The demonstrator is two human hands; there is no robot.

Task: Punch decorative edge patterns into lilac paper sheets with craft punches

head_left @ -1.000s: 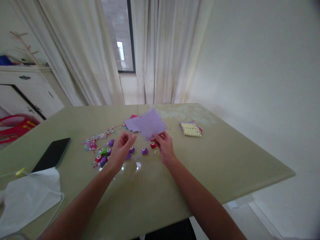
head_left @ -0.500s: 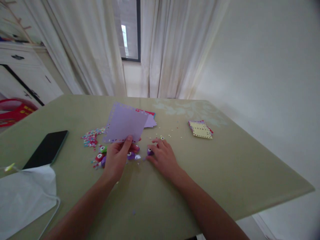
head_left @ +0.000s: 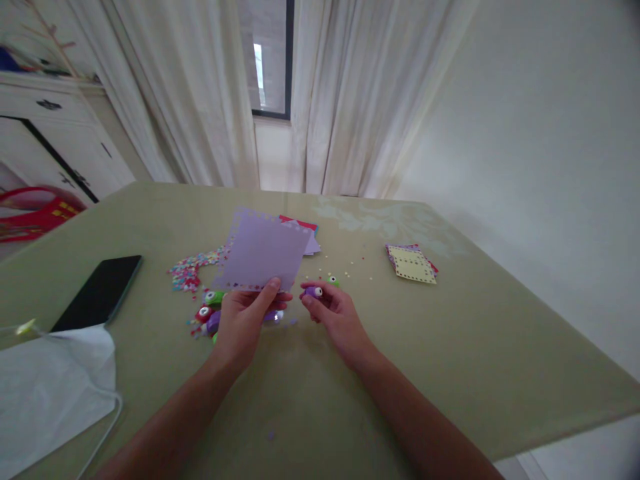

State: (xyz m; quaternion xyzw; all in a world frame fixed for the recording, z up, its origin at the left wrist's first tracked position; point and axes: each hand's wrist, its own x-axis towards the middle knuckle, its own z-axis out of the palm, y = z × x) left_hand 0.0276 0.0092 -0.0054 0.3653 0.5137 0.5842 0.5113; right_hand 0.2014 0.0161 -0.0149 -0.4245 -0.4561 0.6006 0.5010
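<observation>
A square sheet of light purple paper [head_left: 265, 250], with small holes punched along its edges, is pinched between the thumb and fingers of my left hand [head_left: 245, 320]. It stands tilted up above the table. Just to the right, my right hand [head_left: 335, 310] grips a small purple craft punch [head_left: 313, 292] with a white, eye-like round on it. Paper and punch are apart. Partly behind my left hand lie more punches, among them a green one [head_left: 214, 298], a red one [head_left: 204, 313] and a purple one [head_left: 213, 323]. Another green punch [head_left: 333, 281] sits beyond my right fingers.
Colourful paper confetti [head_left: 193, 270] lies heaped at the left. Behind the held sheet are red and purple papers [head_left: 311, 244]. A stack of punched cards [head_left: 413, 264], yellow on top, rests at the right. A black phone [head_left: 100, 290] and a white face mask [head_left: 60, 393] lie at the left.
The purple sheet has passed from my right hand to my left. My right hand has reached down to a purple punch on the table, and now holds it raised beside the paper.
</observation>
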